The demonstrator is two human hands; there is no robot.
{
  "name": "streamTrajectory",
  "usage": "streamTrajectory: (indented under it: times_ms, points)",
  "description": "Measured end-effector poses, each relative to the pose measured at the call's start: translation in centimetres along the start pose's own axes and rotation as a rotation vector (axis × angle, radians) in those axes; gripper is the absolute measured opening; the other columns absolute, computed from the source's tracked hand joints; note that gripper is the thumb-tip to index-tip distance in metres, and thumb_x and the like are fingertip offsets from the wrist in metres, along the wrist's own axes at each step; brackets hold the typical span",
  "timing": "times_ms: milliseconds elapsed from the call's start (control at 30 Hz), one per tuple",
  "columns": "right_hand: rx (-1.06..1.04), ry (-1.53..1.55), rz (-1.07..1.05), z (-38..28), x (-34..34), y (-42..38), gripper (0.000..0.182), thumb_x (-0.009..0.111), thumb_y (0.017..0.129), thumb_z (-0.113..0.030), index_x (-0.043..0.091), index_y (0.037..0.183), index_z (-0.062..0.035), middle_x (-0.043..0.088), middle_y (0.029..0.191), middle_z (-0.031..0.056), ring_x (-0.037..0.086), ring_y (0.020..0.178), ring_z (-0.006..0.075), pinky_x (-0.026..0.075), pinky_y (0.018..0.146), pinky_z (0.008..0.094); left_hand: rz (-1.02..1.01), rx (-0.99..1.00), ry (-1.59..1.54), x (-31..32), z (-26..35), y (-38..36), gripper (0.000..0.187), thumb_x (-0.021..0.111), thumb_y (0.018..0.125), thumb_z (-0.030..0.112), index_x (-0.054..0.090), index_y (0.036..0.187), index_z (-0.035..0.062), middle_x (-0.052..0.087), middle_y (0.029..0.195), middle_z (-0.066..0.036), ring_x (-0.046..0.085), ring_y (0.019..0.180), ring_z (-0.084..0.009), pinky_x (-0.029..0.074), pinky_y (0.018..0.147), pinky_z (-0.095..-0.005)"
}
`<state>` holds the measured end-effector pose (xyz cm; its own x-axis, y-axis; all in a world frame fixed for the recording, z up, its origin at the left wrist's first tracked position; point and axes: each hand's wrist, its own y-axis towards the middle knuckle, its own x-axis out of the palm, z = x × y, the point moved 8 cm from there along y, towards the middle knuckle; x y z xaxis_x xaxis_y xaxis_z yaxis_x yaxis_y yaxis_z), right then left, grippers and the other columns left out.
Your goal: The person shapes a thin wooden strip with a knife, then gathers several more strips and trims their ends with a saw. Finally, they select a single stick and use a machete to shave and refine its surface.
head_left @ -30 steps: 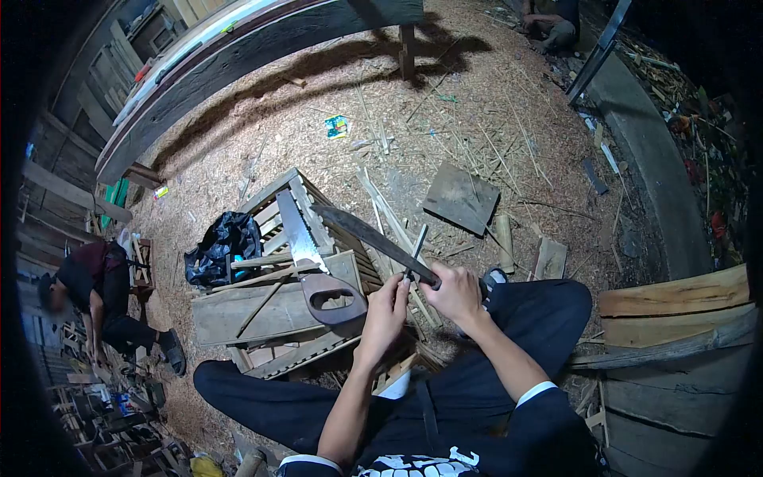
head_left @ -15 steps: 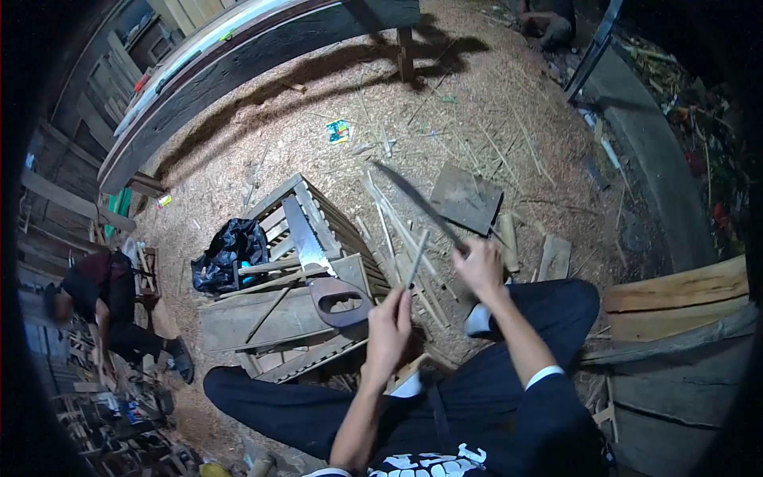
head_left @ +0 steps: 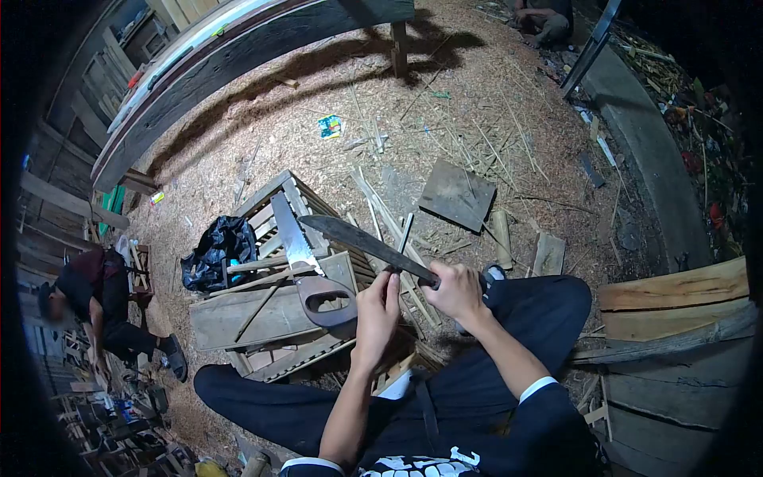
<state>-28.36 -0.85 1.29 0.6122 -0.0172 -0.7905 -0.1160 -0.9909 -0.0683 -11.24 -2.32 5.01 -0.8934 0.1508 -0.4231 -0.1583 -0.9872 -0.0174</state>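
Note:
My right hand (head_left: pixel 455 292) is closed around the handle of a long dark machete (head_left: pixel 358 238), whose blade points up and left. A thin wooden stick (head_left: pixel 406 230) is pinched in my left hand (head_left: pixel 377 312), and the blade crosses over it just above the fingers. Left of my hands, a handsaw (head_left: pixel 296 238) lies on a slatted wooden crate (head_left: pixel 262 310), its handle close to my left wrist.
A black plastic bag (head_left: pixel 221 253) sits at the crate's left. Beyond are a square board (head_left: pixel 458 195), scattered sticks and a long bench (head_left: pixel 262 56). One person (head_left: pixel 103 306) bends at the left; another (head_left: pixel 548 20) is at the top right. Planks (head_left: pixel 675 294) lie right.
The machete has swung down and left, from beside the stick to across it and near the saw. My right hand has moved left, closer to my left hand. The stick stands more upright.

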Motion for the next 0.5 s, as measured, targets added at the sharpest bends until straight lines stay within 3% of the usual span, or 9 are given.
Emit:
streamTrajectory:
  times_ms: [233, 333, 400, 433, 500]
  points:
    - [-0.044, -0.016, -0.023, -0.3, 0.2, -0.1, 0.022, 0.074, 0.077, -0.026, 0.068, 0.089, -0.0083, 0.07, 0.079, 0.0236, 0.07, 0.081, 0.0454, 0.054, 0.078, 0.0551, 0.002, 0.018, 0.069, -0.2, -0.5, -0.8, 0.024, 0.058, 0.104, 0.016, 0.062, 0.095, -0.0061, 0.051, 0.062, -0.018, 0.04, 0.054, -0.0165, 0.037, 0.052, -0.0366]
    - [-0.083, -0.102, 0.004, 1.3, 1.4, 1.3, 0.021, 0.07, 0.082, -0.025, 0.068, 0.09, -0.0056, 0.071, 0.081, 0.0236, 0.07, 0.08, 0.0451, 0.055, 0.075, 0.0546, -0.004, 0.036, 0.053, -0.3, -0.5, -1.6, 0.021, 0.059, 0.103, 0.014, 0.065, 0.101, -0.0064, 0.051, 0.062, -0.017, 0.043, 0.056, -0.0138, 0.039, 0.053, -0.0341]
    - [0.17, -0.01, 0.175, 5.5, -0.1, 4.7, 0.023, 0.067, 0.087, -0.025, 0.07, 0.091, -0.0031, 0.071, 0.078, 0.0232, 0.07, 0.075, 0.0425, 0.057, 0.069, 0.0519, 0.002, 0.059, 0.021, -0.5, 0.0, -3.6, 0.022, 0.06, 0.102, 0.01, 0.068, 0.114, -0.0063, 0.064, 0.076, -0.027, 0.062, 0.058, -0.0312, 0.049, 0.059, -0.0397]
    - [0.19, -0.032, 0.258, 6.3, -1.8, 5.4, 0.025, 0.067, 0.089, -0.025, 0.072, 0.09, -0.0003, 0.069, 0.074, 0.0232, 0.071, 0.069, 0.0386, 0.057, 0.063, 0.0484, -0.01, 0.071, 0.039, -0.6, 0.9, -4.6, 0.026, 0.061, 0.101, 0.009, 0.066, 0.122, -0.0062, 0.066, 0.079, -0.027, 0.066, 0.062, -0.0304, 0.051, 0.062, -0.0386]
    - [0.133, 0.129, 0.329, 5.6, -3.1, 4.5, 0.025, 0.07, 0.087, -0.025, 0.073, 0.088, 0.0007, 0.068, 0.072, 0.0232, 0.069, 0.065, 0.0385, 0.054, 0.06, 0.0466, 0.001, 0.016, 0.07, -1.3, 0.9, -3.7, 0.025, 0.06, 0.102, 0.01, 0.066, 0.12, -0.0067, 0.067, 0.081, -0.028, 0.07, 0.067, -0.0305, 0.051, 0.063, -0.039]
